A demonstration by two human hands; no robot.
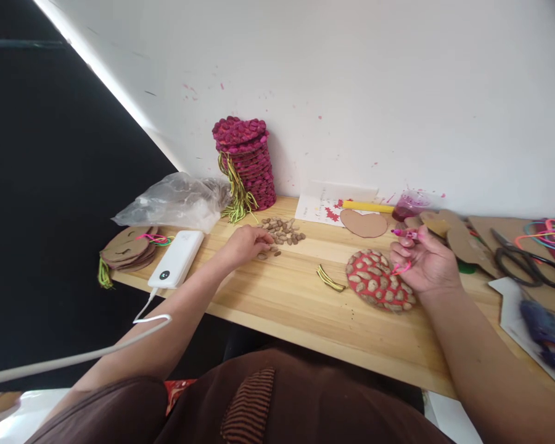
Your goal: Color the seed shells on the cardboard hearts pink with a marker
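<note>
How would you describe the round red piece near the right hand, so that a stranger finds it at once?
Start from the wooden table and go to the right hand, which holds a pink brush. Just left of that hand lies the red disc. Unlike the plain brown heart cutout behind it, pale shell pieces cover it.

The counter [296, 302] is pale, smooth wood; the bag [171, 206] is clear crinkled plastic; the heart [364, 223] is matt cardboard.

One power bank [176, 259], one scissors [527, 266], one glue gun [546, 333], one cardboard heart [363, 223].
</note>
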